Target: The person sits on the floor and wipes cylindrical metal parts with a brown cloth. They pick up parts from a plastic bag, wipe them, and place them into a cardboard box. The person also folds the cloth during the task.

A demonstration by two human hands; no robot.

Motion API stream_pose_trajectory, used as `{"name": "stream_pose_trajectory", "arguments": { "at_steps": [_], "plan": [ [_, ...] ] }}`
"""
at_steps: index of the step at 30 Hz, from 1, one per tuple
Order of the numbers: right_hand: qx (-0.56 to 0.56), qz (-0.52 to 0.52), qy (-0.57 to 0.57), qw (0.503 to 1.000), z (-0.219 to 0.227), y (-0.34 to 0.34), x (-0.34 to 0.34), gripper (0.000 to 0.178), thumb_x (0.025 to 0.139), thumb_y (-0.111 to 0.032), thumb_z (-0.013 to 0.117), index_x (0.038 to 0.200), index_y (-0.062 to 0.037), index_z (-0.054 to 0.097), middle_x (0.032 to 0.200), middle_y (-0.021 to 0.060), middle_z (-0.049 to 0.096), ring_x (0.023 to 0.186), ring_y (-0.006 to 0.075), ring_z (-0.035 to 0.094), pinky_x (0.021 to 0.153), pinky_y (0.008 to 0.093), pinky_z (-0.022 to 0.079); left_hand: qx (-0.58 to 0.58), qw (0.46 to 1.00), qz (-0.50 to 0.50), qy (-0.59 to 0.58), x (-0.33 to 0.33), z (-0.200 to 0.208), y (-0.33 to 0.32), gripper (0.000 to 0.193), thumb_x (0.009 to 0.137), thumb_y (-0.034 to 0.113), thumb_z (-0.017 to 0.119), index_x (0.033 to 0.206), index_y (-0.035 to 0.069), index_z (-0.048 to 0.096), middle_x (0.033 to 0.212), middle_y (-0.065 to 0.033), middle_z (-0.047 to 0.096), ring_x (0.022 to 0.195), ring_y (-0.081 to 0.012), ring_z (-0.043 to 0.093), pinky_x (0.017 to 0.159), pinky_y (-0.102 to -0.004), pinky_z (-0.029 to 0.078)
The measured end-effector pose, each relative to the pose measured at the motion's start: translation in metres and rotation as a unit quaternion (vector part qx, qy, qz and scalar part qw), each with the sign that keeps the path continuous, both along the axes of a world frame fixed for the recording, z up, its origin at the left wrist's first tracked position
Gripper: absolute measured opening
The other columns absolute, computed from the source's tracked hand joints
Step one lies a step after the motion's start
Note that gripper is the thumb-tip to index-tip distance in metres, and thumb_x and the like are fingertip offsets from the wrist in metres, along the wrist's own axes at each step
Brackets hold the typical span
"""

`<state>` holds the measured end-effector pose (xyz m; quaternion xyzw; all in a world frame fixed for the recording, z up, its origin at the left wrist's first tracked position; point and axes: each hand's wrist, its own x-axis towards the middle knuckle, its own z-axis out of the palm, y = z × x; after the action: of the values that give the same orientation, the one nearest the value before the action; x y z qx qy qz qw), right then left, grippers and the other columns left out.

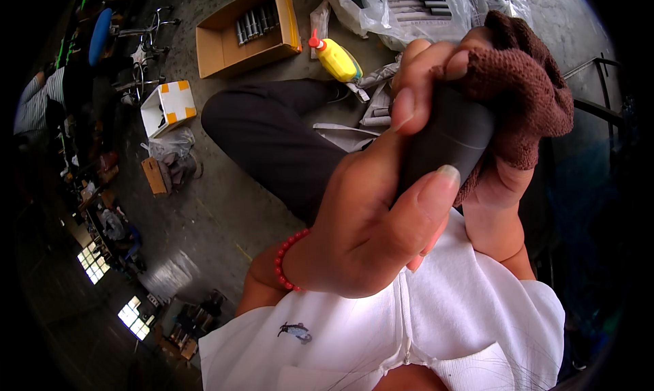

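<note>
Close up, both hands are around a dark grey, smooth cylinder (455,133) with a thin line round it. My left hand (371,210), a red bead bracelet at its wrist, wraps the cylinder with the thumb lying along its near end. On the other side my right hand (501,180) presses a brown cloth (528,84) against the cylinder. The cloth covers most of that hand, so only some of its fingers show. The cylinder's far end is hidden by fingers and cloth.
Beyond my bent leg stands an open cardboard box (228,60) holding several dark cylinders. A yellow bottle (338,60) with a red top lies near it. Clear plastic bags (371,13) hold grey tubes. Left are a white box (178,112), a chair (101,37) and another person (41,101).
</note>
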<state>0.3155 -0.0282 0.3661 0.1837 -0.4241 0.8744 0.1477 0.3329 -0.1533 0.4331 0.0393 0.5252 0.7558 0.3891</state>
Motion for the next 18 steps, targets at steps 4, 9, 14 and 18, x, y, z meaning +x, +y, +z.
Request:
{"name": "stream_pose_trajectory", "arguments": {
  "at_steps": [4,9,14,18],
  "plan": [
    [-0.041,-0.038,-0.040,0.998,0.014,-0.013,0.004,0.047,0.090,-0.053,0.045,0.105,-0.0080,0.047,0.079,0.0109,0.054,0.074,0.0172,0.044,0.070,0.0262,0.035,0.013,1.000,0.017,0.000,0.003,-0.002,0.001,0.033,0.092,0.016,0.045,0.111,-0.010,0.039,0.059,-0.0014,0.049,0.047,-0.0046,0.043,0.046,-0.0218,0.037],
    [-0.021,-0.038,-0.013,0.999,0.006,-0.013,0.003,0.049,0.090,-0.054,0.044,0.105,-0.0072,0.047,0.079,0.0114,0.054,0.073,0.0168,0.042,0.069,0.0260,0.035,0.006,1.000,0.011,0.017,0.003,-0.008,-0.001,0.033,0.091,0.015,0.046,0.110,-0.012,0.040,0.062,-0.0033,0.051,0.051,-0.0059,0.046,0.050,-0.0231,0.039],
    [-0.012,0.004,-0.043,0.999,0.020,-0.004,0.005,0.050,0.090,-0.055,0.044,0.105,-0.0067,0.046,0.080,0.0117,0.054,0.072,0.0168,0.042,0.069,0.0260,0.035,-0.023,0.999,0.022,0.005,0.003,-0.001,0.001,0.033,0.090,0.014,0.046,0.110,-0.013,0.041,0.069,-0.0068,0.053,0.060,-0.0088,0.049,0.057,-0.0246,0.041],
    [-0.069,-0.002,-0.056,0.996,0.018,-0.010,0.007,0.050,0.090,-0.055,0.043,0.105,-0.0072,0.045,0.080,0.0120,0.054,0.072,0.0169,0.042,0.070,0.0261,0.035,-0.034,0.998,0.044,-0.022,0.005,0.004,0.004,0.034,0.090,0.013,0.047,0.111,-0.013,0.041,0.078,-0.0103,0.054,0.070,-0.0113,0.049,0.065,-0.0258,0.042]
  ]
}}
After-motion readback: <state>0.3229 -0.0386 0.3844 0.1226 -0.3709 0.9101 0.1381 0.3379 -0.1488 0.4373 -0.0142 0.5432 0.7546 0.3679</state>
